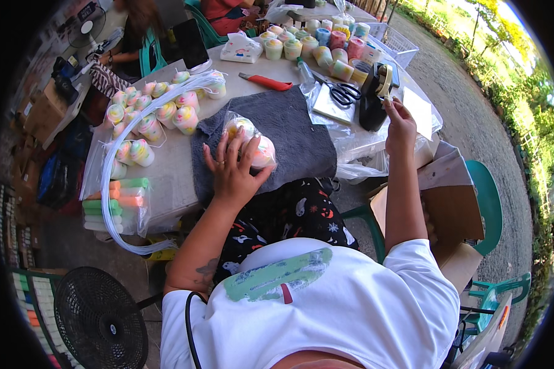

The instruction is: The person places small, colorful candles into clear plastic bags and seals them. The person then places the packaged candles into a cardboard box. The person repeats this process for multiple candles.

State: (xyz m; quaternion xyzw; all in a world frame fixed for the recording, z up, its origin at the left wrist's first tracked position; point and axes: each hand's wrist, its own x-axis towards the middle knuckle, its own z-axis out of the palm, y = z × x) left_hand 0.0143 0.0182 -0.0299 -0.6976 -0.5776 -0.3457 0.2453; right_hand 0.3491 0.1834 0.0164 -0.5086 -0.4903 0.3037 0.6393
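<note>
My left hand (234, 173) rests on a clear plastic bag (264, 154) with swirled pastel candles inside, its fingers spread over the bag. Under the bag lies a dark grey towel (295, 138). At the right, my right hand (400, 117) has its thumb and fingertips pinched at the tape end of a black tape dispenser (373, 104). Beside the dispenser are black-handled scissors (345, 94) on a white stack. Several swirled pastel candles (150, 127) stand at the left, next to a curved bundle of white wicks (115, 152).
A red-handled knife (270, 82) and a pack of tissues (241, 47) lie towards the back. Several jar-like candles (293, 47) stand behind them. Bagged coloured sticks (120, 203) lie at the left edge. A black fan (100, 318) stands lower left; an open cardboard box (457, 207) sits at right.
</note>
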